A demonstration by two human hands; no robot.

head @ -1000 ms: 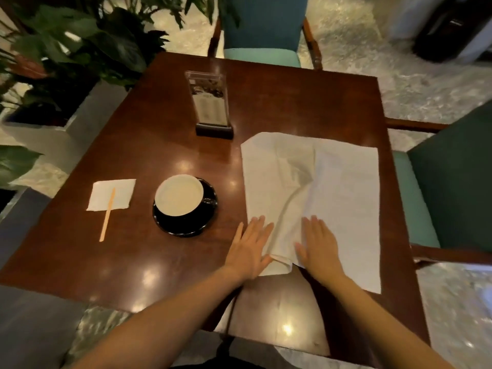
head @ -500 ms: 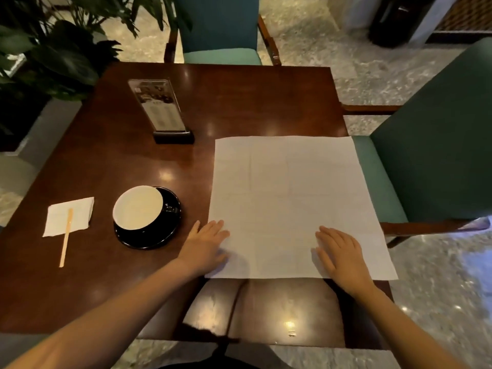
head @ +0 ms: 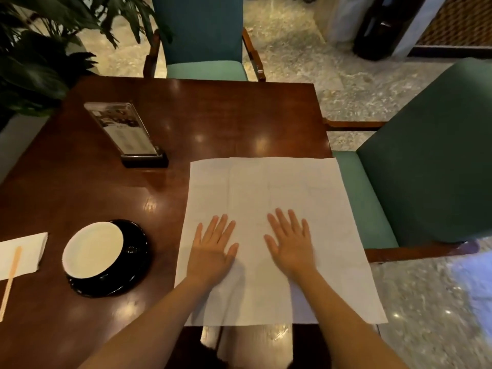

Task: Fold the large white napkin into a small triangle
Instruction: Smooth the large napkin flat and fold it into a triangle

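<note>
- Large white napkin [head: 279, 187]: lies opened flat as a single square on the near right part of the table [head: 213, 115]. Faint crease lines cross it. Its right border runs along the table's right edge.
- Left hand [head: 213, 249]: rests palm down on the napkin's near left area, with the fingers straight and slightly spread, grasping nothing.
- Right hand [head: 290, 243]: rests palm down just beside the left hand, nearer the sheet's middle, with the fingers extended and nothing held.
- Step in hand (judged): flattening the sheet before the first fold. No fold is made yet, so the task is near its start.
- Good practice:
  - Sweep both palms outward from the centre toward the corners to press out wrinkles.
  - Then carry one corner to the diagonally opposite corner.
  - Match the edges before pressing the crease.
  - Thin paper will probably slide on polished wood, so one palm should anchor the sheet while the other folds.
- Surface: dark glossy wood with lamp reflections.
  - A white cup [head: 93, 249] on a black saucer [head: 133, 251] stands left of the napkin, near but apart.
  - A small folded napkin [head: 24, 251] bearing a wooden stirrer [head: 10, 278] lies at the far left.
  - A menu stand [head: 125, 131] stands beyond the cup.
- Room: a far armchair [head: 202, 30] and a right armchair [head: 431, 155], both upholstered in teal. A leafy plant [head: 40, 49] stands at the far left, and the stone floor [head: 306, 49] is speckled.
</note>
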